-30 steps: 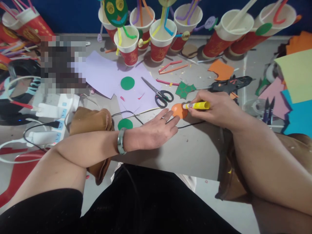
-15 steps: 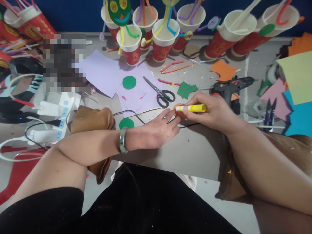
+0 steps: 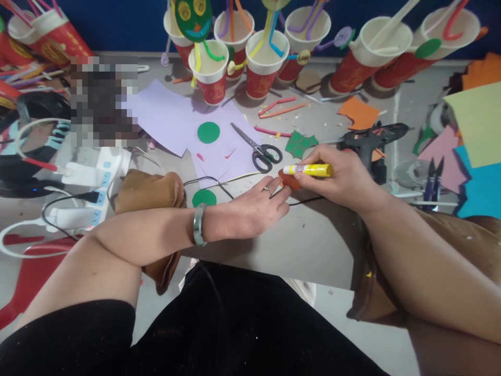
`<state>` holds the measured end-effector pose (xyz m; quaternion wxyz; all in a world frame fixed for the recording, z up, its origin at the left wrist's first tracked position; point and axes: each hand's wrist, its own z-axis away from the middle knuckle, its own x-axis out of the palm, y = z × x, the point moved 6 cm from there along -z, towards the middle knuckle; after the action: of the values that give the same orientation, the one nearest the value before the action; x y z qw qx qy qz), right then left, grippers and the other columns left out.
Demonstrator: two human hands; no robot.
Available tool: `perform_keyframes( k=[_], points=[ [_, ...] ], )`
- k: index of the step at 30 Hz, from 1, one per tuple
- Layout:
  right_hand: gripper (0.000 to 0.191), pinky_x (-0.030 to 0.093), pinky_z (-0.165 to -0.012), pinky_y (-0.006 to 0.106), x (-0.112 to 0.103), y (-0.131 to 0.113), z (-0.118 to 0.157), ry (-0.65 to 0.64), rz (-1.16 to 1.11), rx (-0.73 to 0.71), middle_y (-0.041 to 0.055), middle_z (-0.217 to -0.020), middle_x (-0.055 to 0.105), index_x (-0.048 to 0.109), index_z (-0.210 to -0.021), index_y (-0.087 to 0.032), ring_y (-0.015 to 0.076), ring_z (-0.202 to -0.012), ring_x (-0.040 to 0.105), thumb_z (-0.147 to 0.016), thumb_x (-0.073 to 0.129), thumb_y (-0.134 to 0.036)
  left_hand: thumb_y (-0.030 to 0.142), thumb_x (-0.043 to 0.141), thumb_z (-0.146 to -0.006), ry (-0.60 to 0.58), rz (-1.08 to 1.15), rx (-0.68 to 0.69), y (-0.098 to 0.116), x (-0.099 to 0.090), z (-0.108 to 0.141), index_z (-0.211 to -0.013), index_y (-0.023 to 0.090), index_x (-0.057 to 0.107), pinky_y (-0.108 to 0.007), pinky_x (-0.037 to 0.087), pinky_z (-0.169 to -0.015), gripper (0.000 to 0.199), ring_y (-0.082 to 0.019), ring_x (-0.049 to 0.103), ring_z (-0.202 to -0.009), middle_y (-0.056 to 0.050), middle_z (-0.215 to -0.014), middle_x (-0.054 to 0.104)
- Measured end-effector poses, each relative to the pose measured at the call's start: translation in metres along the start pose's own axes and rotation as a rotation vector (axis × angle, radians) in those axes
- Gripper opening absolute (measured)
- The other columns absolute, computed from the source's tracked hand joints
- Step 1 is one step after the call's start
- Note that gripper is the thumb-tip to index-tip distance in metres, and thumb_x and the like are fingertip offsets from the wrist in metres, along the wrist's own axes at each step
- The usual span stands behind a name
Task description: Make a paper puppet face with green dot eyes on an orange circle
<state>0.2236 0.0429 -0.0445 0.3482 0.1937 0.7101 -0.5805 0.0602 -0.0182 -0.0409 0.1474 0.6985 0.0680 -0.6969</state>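
Note:
My right hand (image 3: 332, 175) is closed around a yellow glue stick (image 3: 313, 170), whose white end points left. That end is over a small orange paper circle (image 3: 290, 180) on the table, partly hidden by my fingers. My left hand (image 3: 260, 209), with a ring on one finger, lies with fingers stretched out, their tips at the circle's left edge. Just beyond it rest scissors (image 3: 266, 157) with black handles. Two green paper circles (image 3: 209, 132) lie to the left, one on purple paper (image 3: 238, 122).
Red paper cups (image 3: 214, 86) with bent straws line the back. A black glue gun (image 3: 366, 143) sits right of my right hand, near coloured paper sheets (image 3: 475, 125). At left is a white power strip (image 3: 111, 175) with plugs and cables.
The glue stick has risen slightly from its earlier position, with its white end now a bit higher over the orange circle. My left hand stays almost still.

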Motion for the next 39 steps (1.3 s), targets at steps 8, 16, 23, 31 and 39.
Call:
perform_keyframes(
  k=[8, 16, 23, 31, 39],
  points=[
    [0.022, 0.048, -0.068, 0.036, -0.006, -0.003, -0.001, 0.092, 0.004, 0.025, 0.0023, -0.079, 0.071, 0.057, -0.083, -0.027, 0.0205, -0.070, 0.062, -0.085, 0.072, -0.043, 0.005, 0.053, -0.098, -0.002, -0.008, 0.001, 0.000, 0.002, 0.001, -0.113, 0.008, 0.074, -0.057, 0.046, -0.118, 0.027, -0.043, 0.060, -0.145, -0.025, -0.149, 0.066],
    [0.019, 0.047, -0.064, 0.035, 0.004, -0.005, 0.001, -0.026, -0.026, 0.021, -0.0001, -0.075, 0.069, 0.060, -0.084, -0.029, 0.0196, -0.065, 0.060, -0.084, 0.071, -0.043, 0.007, 0.049, -0.101, 0.020, -0.015, 0.010, 0.000, 0.000, 0.001, -0.113, 0.008, 0.074, -0.055, 0.047, -0.118, 0.027, -0.041, 0.062, -0.142, -0.024, -0.144, 0.068],
    [0.020, 0.047, -0.066, 0.035, 0.000, -0.002, -0.003, 0.079, 0.026, 0.062, 0.0001, -0.075, 0.068, 0.056, -0.084, -0.029, 0.0201, -0.067, 0.060, -0.086, 0.069, -0.043, 0.005, 0.054, -0.096, 0.042, -0.043, 0.001, 0.002, 0.005, 0.004, -0.115, 0.007, 0.072, -0.057, 0.044, -0.119, 0.026, -0.043, 0.062, -0.141, -0.026, -0.148, 0.065],
    [0.016, 0.047, -0.062, 0.033, 0.008, -0.006, -0.001, -0.009, 0.016, 0.017, -0.0005, -0.072, 0.070, 0.060, -0.084, -0.027, 0.0183, -0.062, 0.060, -0.083, 0.072, -0.038, 0.006, 0.053, -0.097, 0.064, -0.067, 0.003, 0.002, 0.007, 0.004, -0.114, 0.008, 0.073, -0.057, 0.044, -0.119, 0.026, -0.044, 0.062, -0.141, -0.025, -0.141, 0.068],
    [0.022, 0.048, -0.064, 0.035, -0.029, 0.002, -0.003, 0.224, -0.028, 0.114, 0.0024, -0.077, 0.071, 0.056, -0.078, -0.027, 0.0187, -0.067, 0.060, -0.080, 0.076, -0.037, 0.002, 0.054, -0.092, 0.015, -0.043, 0.001, 0.001, 0.007, 0.005, -0.111, 0.010, 0.071, -0.058, 0.043, -0.121, 0.026, -0.042, 0.061, -0.141, -0.024, -0.150, 0.063]
  ],
)
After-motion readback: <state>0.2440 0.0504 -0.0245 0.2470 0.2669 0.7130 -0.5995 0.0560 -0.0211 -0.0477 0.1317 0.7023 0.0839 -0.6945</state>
